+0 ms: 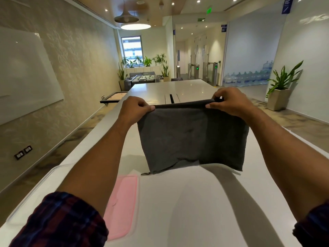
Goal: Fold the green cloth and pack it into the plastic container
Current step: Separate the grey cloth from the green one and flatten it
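You hold the cloth [192,136] up in the air above the white tabletop [195,202], your left hand [135,109] pinching its top left corner and your right hand [229,102] pinching the top right. It looks dark grey and hangs doubled over. The plastic container [58,172], with a pink cloth [122,205] inside, sits under your left forearm.
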`<state>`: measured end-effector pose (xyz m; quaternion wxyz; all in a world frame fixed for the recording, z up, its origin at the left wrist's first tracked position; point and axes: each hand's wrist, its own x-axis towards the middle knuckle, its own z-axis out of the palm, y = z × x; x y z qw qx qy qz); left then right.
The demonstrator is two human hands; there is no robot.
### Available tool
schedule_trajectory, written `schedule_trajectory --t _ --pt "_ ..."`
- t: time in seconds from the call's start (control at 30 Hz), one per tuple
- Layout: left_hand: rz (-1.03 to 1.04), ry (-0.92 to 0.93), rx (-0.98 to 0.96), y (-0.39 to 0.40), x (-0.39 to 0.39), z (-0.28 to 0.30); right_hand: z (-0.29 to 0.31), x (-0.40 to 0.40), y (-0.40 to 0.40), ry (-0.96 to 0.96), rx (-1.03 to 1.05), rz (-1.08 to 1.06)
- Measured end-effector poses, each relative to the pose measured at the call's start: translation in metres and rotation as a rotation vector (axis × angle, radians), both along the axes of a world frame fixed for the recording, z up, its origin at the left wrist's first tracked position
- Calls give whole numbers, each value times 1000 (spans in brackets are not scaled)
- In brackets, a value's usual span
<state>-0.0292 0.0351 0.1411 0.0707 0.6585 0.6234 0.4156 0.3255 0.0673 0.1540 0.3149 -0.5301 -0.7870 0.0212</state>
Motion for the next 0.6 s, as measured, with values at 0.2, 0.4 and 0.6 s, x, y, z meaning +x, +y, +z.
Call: schedule_trajectory --t 0.2,0.4,0.6 --pt "-144 -256 -45 -2 -15 12 5 23 0 201 23 -71" --pt "-201 -515 -138 -4 -24 6 -4 34 -11 617 -16 -22" --pt "-270 -613 -175 -8 -30 -1 -14 45 -21 634 -64 218"
